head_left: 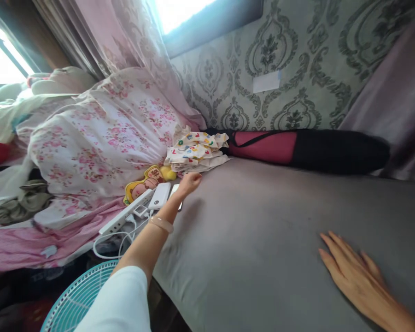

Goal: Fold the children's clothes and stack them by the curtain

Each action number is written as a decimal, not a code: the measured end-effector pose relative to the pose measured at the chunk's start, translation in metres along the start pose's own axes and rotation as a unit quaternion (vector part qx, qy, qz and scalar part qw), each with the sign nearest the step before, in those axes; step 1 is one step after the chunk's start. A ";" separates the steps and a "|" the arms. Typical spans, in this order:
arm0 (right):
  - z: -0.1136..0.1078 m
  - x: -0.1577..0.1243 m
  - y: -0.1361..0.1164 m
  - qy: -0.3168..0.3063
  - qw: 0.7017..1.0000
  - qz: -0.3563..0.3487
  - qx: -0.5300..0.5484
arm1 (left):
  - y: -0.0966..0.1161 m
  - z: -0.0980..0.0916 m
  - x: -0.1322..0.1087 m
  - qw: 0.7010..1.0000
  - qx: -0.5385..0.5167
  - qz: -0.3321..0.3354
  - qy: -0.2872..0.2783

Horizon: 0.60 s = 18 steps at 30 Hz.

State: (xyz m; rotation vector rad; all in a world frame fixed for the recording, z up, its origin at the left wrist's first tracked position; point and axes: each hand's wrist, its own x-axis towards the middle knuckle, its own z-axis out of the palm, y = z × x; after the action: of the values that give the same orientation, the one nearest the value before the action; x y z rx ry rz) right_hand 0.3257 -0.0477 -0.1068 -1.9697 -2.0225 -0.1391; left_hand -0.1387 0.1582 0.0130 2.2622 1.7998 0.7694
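Note:
My left hand (190, 182) is stretched far forward over the grey sheet (248, 240), its fingers curled closed. Whether anything is inside them is hidden. Just beyond it lies a crumpled pile of cream cloth (198, 150) with a colourful print. Below my left wrist a phone (174, 190) shows in part, with a white power bank (160, 196) beside it. My right hand (354, 272) rests on the sheet at the right, palm down, fingers spread, holding nothing.
A white power strip (126, 212) with plugs and cables runs along the bed's left edge. Nearby are a yellow cartoon plush (143, 184) and a flowered cover (100, 138). A turquoise fan (79, 295) stands below. A long black-and-red bag (262, 147) lies along the wall.

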 end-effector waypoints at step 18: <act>0.000 -0.008 -0.007 0.055 0.998 -0.023 -0.033 | -0.063 -0.043 0.073 0.961 0.185 -0.167 0.119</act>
State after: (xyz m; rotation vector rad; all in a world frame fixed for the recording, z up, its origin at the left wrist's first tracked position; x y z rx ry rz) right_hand 0.3189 -0.0552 -0.1082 -1.9095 -2.0182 -0.3227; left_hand -0.2027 0.2358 0.0450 2.0366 2.5420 0.7106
